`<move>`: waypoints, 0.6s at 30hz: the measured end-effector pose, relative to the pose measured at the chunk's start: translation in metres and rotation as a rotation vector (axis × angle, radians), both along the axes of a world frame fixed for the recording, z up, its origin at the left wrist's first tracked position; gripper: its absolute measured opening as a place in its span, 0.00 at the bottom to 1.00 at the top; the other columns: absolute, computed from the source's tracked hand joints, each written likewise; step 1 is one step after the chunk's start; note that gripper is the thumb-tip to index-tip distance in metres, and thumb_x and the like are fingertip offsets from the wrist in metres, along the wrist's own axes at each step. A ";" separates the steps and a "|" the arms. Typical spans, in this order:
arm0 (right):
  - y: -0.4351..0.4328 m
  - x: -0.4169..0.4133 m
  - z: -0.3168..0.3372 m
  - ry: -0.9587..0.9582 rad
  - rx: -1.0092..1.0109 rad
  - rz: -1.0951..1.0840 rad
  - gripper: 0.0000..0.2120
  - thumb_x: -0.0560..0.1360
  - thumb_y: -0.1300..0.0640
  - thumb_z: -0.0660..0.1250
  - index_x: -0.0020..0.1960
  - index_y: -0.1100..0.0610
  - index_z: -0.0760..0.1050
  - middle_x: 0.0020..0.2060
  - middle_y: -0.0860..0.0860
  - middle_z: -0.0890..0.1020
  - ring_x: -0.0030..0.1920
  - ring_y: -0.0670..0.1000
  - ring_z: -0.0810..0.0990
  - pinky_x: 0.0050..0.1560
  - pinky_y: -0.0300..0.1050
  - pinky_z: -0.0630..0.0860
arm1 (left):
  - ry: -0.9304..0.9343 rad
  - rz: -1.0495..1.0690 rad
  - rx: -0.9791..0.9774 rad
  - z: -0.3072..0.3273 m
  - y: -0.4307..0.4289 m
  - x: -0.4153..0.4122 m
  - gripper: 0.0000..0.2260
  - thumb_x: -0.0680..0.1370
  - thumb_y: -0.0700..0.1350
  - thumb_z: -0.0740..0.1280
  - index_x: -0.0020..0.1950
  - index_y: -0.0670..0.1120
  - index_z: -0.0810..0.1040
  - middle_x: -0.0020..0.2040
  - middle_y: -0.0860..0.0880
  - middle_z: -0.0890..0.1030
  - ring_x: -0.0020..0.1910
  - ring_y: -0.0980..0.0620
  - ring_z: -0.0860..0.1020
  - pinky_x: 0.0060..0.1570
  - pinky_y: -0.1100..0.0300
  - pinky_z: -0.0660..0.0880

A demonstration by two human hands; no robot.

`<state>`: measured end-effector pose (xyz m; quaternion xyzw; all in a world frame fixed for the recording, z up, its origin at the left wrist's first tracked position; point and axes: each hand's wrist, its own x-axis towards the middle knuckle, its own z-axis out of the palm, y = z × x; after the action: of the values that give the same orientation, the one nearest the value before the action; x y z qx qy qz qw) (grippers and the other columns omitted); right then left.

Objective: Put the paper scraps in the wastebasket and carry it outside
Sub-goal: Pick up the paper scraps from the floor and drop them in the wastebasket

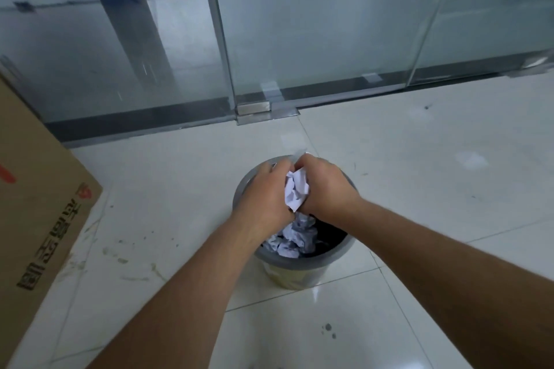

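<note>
A round grey wastebasket (pixel 302 259) with a yellowish lower wall stands on the tiled floor in the middle of the view. Crumpled white paper scraps (pixel 295 238) lie inside it against a dark lining. Directly above its opening, my left hand (pixel 263 192) and my right hand (pixel 325 186) press together around a crumpled white paper wad (pixel 296 190). Both hands grip the wad from opposite sides, and its lower tip pokes out between my wrists.
A large brown cardboard box (pixel 36 207) with printed characters stands at the left. Frosted glass doors (pixel 314 24) with a metal floor hinge (pixel 254 108) run across the back. The white floor tiles (pixel 434 174) carry scuffs and dark spots.
</note>
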<state>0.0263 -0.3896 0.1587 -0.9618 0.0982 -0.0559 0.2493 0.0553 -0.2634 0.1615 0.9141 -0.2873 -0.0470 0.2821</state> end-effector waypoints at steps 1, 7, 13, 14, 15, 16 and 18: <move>-0.001 -0.002 0.001 -0.009 -0.024 -0.004 0.09 0.73 0.55 0.65 0.49 0.59 0.72 0.36 0.49 0.76 0.33 0.47 0.71 0.39 0.41 0.67 | 0.011 -0.005 0.000 -0.001 -0.001 0.000 0.21 0.71 0.46 0.72 0.61 0.48 0.70 0.55 0.44 0.73 0.53 0.44 0.76 0.44 0.55 0.73; -0.003 -0.008 -0.007 0.072 0.071 0.030 0.23 0.69 0.57 0.71 0.61 0.57 0.70 0.47 0.51 0.76 0.49 0.52 0.78 0.45 0.40 0.68 | 0.145 -0.035 0.169 -0.010 0.003 0.005 0.41 0.65 0.40 0.78 0.72 0.55 0.62 0.68 0.47 0.64 0.59 0.44 0.74 0.48 0.56 0.75; -0.020 -0.014 -0.022 0.236 -0.091 -0.007 0.52 0.62 0.60 0.79 0.77 0.47 0.53 0.68 0.59 0.68 0.67 0.60 0.69 0.65 0.54 0.73 | 0.309 -0.033 0.220 -0.025 0.015 0.015 0.55 0.61 0.44 0.82 0.79 0.59 0.52 0.77 0.47 0.57 0.72 0.43 0.67 0.65 0.50 0.73; -0.022 -0.014 -0.023 0.259 -0.119 -0.007 0.53 0.61 0.58 0.80 0.77 0.46 0.52 0.68 0.58 0.68 0.67 0.60 0.69 0.66 0.56 0.72 | 0.300 -0.026 0.210 -0.026 0.016 0.016 0.54 0.61 0.45 0.82 0.79 0.58 0.53 0.77 0.47 0.57 0.73 0.44 0.65 0.68 0.49 0.72; -0.024 -0.013 -0.024 0.276 -0.136 -0.010 0.54 0.61 0.57 0.80 0.77 0.45 0.52 0.68 0.58 0.68 0.68 0.60 0.68 0.67 0.57 0.71 | 0.298 -0.017 0.199 -0.027 0.017 0.017 0.54 0.61 0.45 0.82 0.78 0.57 0.54 0.77 0.47 0.58 0.73 0.44 0.65 0.69 0.49 0.71; -0.024 -0.012 -0.024 0.287 -0.143 -0.010 0.55 0.60 0.56 0.81 0.77 0.45 0.52 0.68 0.58 0.68 0.68 0.61 0.68 0.67 0.58 0.71 | 0.299 -0.007 0.186 -0.027 0.019 0.017 0.52 0.61 0.45 0.82 0.78 0.56 0.56 0.76 0.47 0.60 0.73 0.44 0.66 0.69 0.50 0.70; -0.023 -0.013 -0.026 0.281 -0.165 0.001 0.54 0.60 0.54 0.80 0.77 0.45 0.53 0.69 0.58 0.69 0.68 0.61 0.68 0.67 0.59 0.70 | 0.298 0.018 0.141 -0.025 0.023 0.016 0.50 0.61 0.45 0.83 0.77 0.54 0.60 0.75 0.48 0.63 0.71 0.45 0.68 0.67 0.52 0.70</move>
<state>0.0132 -0.4127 0.1326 -0.9774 0.1266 0.0714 0.1534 0.0712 -0.2402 0.1369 0.9171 -0.2301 -0.1997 0.2572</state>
